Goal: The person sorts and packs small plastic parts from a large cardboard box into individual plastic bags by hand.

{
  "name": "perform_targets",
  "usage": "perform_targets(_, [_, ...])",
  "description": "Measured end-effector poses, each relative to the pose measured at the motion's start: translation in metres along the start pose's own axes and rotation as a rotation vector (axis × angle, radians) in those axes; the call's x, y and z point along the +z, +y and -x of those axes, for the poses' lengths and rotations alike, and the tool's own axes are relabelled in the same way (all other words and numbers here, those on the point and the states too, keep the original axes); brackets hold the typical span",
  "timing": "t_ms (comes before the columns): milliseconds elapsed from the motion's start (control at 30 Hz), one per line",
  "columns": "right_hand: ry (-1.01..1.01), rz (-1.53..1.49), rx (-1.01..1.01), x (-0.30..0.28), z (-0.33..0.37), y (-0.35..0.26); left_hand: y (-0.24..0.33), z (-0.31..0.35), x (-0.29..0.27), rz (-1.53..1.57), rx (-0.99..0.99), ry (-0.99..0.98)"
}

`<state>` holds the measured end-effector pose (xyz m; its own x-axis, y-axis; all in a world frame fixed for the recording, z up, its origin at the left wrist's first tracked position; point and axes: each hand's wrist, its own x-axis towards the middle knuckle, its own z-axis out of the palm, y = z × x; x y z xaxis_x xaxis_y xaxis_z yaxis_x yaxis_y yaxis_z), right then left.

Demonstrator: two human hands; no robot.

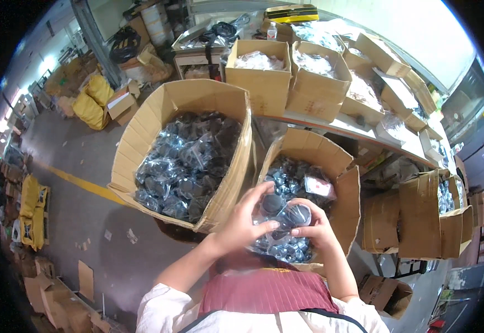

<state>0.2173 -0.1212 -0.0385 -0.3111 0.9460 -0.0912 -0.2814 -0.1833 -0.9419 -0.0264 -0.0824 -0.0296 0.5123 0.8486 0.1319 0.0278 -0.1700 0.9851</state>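
Note:
Between my hands is a clear plastic bag of round black parts (274, 205), held above a cardboard box (348, 194). My left hand (243, 217) grips the bag from the left, its thumb across the front. From the right, my right hand (318, 226) closes on it near a dark disc-shaped part (298, 215). Inside the box lie many similar bagged dark parts (292, 173) and a small white-and-pink packet (319, 187). A larger cardboard box (236, 166) to the left holds a heap of bagged round black parts (189, 158).
Open cartons (258, 83) of clear bags line a bench (358, 129) at the back. More cartons (419, 213) stand at the right. A yellow line (86, 186) crosses the grey floor at the left, near yellow sacks (93, 102). Flattened cardboard (58, 302) lies lower left.

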Motion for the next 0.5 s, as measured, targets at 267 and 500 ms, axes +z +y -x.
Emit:
perform_targets(267, [0.117,0.005,-0.094,-0.004,0.019,-0.007,0.024,-0.004,0.018,0.171,-0.012,0.051])
perform_targets(500, [0.227,-0.097,-0.061,-0.006,0.022,-0.011,0.029,-0.006,0.029,0.371,-0.064,0.152])
